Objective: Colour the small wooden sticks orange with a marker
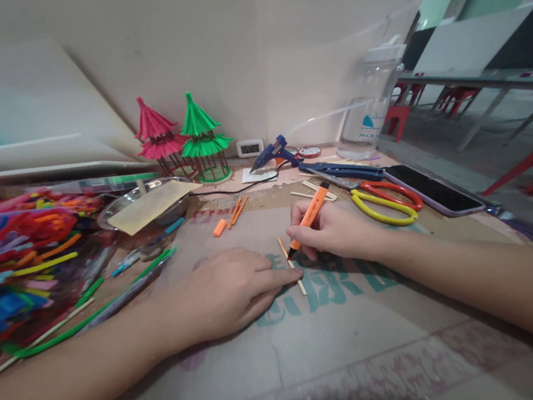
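Note:
A thin wooden stick (pixel 299 281) lies on the covered table, its far part coloured orange and its near part pale. My left hand (pixel 231 287) rests flat beside it, index finger stretched out with the tip pressing on the stick. Between the closed fingers of my right hand (pixel 334 227) is an orange marker (pixel 315 212), tilted, its dark tip touching the stick. The marker's orange cap (pixel 220 228) lies apart, beside several orange sticks (pixel 238 212). Pale sticks (pixel 316 193) lie beyond my right hand.
Scissors (pixel 385 204) and a phone (pixel 431 189) lie at the right. Behind are a blue glue gun (pixel 271 153), a small clock (pixel 250 148), a plastic bottle (pixel 362 109), and pink (pixel 157 129) and green (pixel 201 137) pavilion models. Left are a metal bowl (pixel 105 219) and colourful pipe cleaners (pixel 27 253).

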{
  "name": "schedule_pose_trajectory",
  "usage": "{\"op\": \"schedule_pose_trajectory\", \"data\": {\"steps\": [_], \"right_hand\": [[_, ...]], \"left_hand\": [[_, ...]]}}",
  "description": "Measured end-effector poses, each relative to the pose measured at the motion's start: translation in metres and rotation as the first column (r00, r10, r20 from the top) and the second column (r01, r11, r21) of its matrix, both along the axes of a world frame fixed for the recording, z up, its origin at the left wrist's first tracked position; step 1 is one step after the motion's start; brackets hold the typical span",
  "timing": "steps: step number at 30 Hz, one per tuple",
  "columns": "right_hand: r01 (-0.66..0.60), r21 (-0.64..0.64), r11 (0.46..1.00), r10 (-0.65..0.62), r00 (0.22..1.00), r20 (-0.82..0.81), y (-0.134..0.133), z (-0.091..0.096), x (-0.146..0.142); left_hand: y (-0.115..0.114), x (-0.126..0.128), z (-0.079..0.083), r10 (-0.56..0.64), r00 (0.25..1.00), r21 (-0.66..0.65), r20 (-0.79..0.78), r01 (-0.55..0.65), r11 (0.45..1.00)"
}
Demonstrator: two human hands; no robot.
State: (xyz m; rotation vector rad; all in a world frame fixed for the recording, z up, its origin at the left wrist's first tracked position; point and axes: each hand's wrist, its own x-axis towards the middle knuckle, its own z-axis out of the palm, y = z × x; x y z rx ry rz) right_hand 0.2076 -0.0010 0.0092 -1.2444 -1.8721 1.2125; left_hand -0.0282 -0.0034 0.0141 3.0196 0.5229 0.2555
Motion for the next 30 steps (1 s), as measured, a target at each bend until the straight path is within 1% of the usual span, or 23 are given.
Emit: {"op": "schedule_pose_trajectory", "data": {"steps": [6,10,14,16,19,21,30], "right_hand": [[-0.014,-0.006,1.0,0.014,1.0,-0.024,0.0016,-0.0028,0.0009],[-0.024,-0.007,1.0,0.023,0.998,-0.065,0.0029,-0.0048,0.0016],[0.087,0.031,0.996,-0.083,0.99,-0.113,0.0036,-0.0053,0.0014],[0.133,0.068,0.989,-0.127,0.988,-0.092,0.0036,-0.0049,0.0008],[0.14,0.12,0.983,-0.139,0.99,-0.011,0.0034,-0.004,0.0001],[0.141,0.125,0.982,-0.144,0.989,0.021,0.0033,-0.0033,-0.0001],[0.146,0.12,0.982,-0.149,0.989,0.015,0.0039,-0.0042,-0.0004]], "left_hand": [[-0.0009,-0.0001,-0.0018,0.0,1.0,0.036,0.016,0.0,0.999],[-0.0008,-0.0002,-0.0025,-0.011,0.999,0.029,0.032,0.01,1.0],[-0.0006,0.0013,-0.0009,-0.006,1.0,0.017,-0.014,0.006,1.0],[-0.0008,0.0022,0.0,0.005,0.999,0.011,-0.039,-0.004,1.0],[-0.0013,0.0025,0.0009,0.015,0.999,0.015,-0.047,-0.014,1.0],[-0.0015,0.0023,0.0013,0.015,0.999,0.02,-0.047,-0.014,1.0],[-0.0004,0.0022,0.0,0.009,0.999,0.017,-0.039,-0.009,1.0]]}}
